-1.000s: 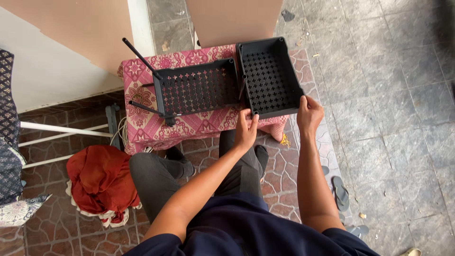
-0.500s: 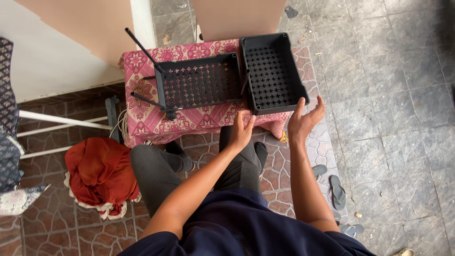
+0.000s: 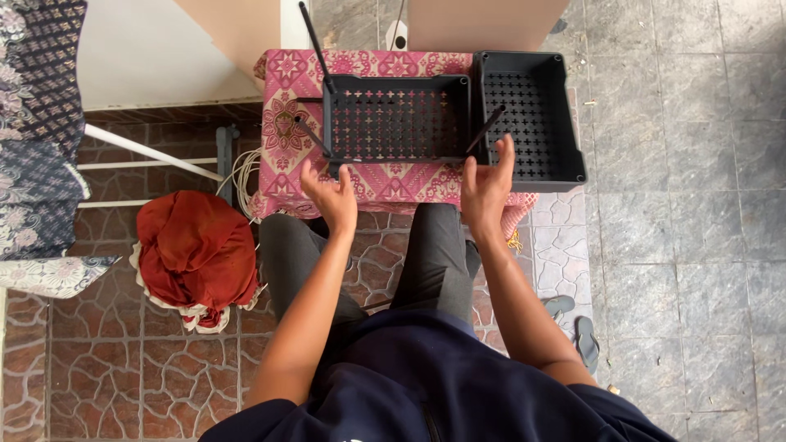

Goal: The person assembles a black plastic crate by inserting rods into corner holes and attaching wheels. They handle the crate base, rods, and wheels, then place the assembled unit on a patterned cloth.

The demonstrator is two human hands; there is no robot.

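While the person sits at a low table draped in a pink patterned cloth (image 3: pixel 286 82), both bare hands reach toward the dark perforated plastic basket with thin black rods at its corners (image 3: pixel 397 119).

Head view, the only one:
- Left hand (image 3: pixel 332 195): fingers spread wide, palm toward the near left corner of the rodded basket, just short of the slanting rod (image 3: pixel 311 137) there. It holds nothing; touching or not, I cannot tell.
- Right hand (image 3: pixel 485 184): open and loose, fingers up, at the near right corner, where another short rod (image 3: pixel 485 128) leans outward. Fingertips lie over the gap between the two baskets. No grip shown.
- Rodded basket: middle of the table, tipped so its holed face looks upward; a long rod (image 3: pixel 315 47) rises from its far left corner. Judged: the hands flank it at both near corners so as to steady it evenly.
- Second black perforated plastic basket (image 3: pixel 532 115): upright, open top, just right of the first and touching or nearly so, its near right corner overhanging the table edge.

Surroundings: crumpled red-orange cloth (image 3: pixel 192 250) on the brown tiled floor, left of the person's knees; white cord coil (image 3: pixel 237 172) beside the table's left edge; grey sandals (image 3: pixel 573 323) on the grey paving, near right.
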